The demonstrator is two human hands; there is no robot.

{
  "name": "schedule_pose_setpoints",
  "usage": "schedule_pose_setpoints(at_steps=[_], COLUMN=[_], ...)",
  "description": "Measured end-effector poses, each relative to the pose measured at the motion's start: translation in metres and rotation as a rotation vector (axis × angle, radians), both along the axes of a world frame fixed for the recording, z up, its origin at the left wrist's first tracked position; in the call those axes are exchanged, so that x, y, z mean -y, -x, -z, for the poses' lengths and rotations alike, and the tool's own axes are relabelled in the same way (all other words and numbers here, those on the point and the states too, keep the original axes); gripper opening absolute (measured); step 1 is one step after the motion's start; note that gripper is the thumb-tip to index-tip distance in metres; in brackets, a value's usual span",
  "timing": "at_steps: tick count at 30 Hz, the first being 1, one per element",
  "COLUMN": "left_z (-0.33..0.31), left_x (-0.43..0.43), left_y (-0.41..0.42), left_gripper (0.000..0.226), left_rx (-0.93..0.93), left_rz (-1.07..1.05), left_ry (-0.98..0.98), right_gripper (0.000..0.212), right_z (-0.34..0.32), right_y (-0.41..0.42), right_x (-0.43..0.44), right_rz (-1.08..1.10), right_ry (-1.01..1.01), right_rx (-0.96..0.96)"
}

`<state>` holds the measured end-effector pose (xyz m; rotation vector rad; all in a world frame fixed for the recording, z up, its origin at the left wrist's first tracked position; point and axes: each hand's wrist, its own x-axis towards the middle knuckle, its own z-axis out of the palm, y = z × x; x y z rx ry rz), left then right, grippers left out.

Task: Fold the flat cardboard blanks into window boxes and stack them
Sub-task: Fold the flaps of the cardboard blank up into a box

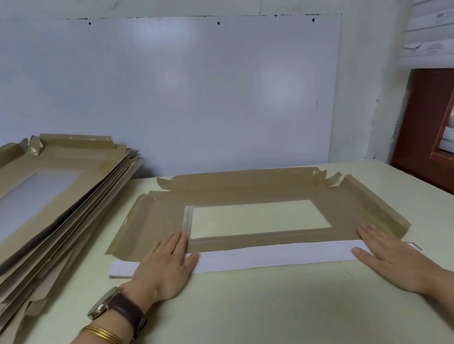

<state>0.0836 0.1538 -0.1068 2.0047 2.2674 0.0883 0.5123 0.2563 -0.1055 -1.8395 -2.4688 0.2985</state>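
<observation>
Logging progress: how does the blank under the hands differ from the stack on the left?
The blank is one sheet, flat on the table; the stack is many, slanted. The blank's near flap is turned over, showing white, pressed by the left hand and right hand; the stack is untouched. Both are brown card with a window.

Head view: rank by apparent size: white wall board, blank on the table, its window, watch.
1. white wall board
2. blank on the table
3. window
4. watch, clearly smallest even though it is nearest the camera
</observation>
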Motion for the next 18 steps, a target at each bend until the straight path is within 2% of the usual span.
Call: schedule_pose_setpoints(at_steps=[12,15,18], left_z=[-0.003,-0.005,-0.007], left_x=[0.008,0.010,0.011], left_y=[0.007,0.010,0.010], left_gripper=[0.056,0.051,0.039], left_rx=[0.197,0.266,0.259], left_rz=[0.057,0.061,0.080], left_ry=[-0.212,-0.224,-0.253], right_gripper=[0.066,0.050,0.029], right_z=[0.000,-0.005,-0.009], right_y=[0.002,0.004,0.006], right_x=[0.003,0.006,0.008], right_rz=[-0.014,-0.045,-0.080], right_ry=[-0.072,-0.127,-0.190], right_rx=[-0.119,-0.159,-0.174])
